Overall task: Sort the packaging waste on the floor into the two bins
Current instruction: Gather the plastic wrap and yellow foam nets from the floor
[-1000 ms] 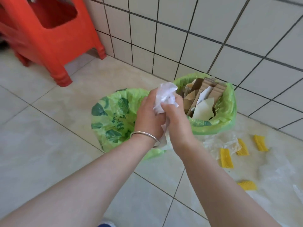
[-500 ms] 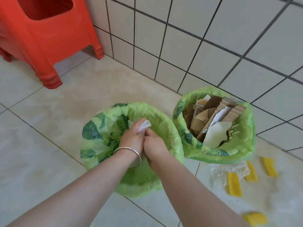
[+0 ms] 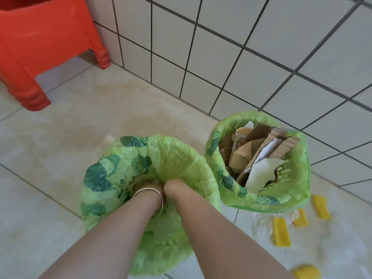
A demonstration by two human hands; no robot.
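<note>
Head view: both hands (image 3: 159,185) sunk in leaf-printed green bin (image 3: 112,170), grip hidden

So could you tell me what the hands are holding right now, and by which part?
It cannot be told: both the left hand and right hand are pushed down inside the near bin, fingers hidden.

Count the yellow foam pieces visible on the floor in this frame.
4. All lie right of the bins: one beside the clear plastic wrap, one just below the cardboard-filled bin, one further right, one at the bottom edge. More may lie out of frame.
</note>
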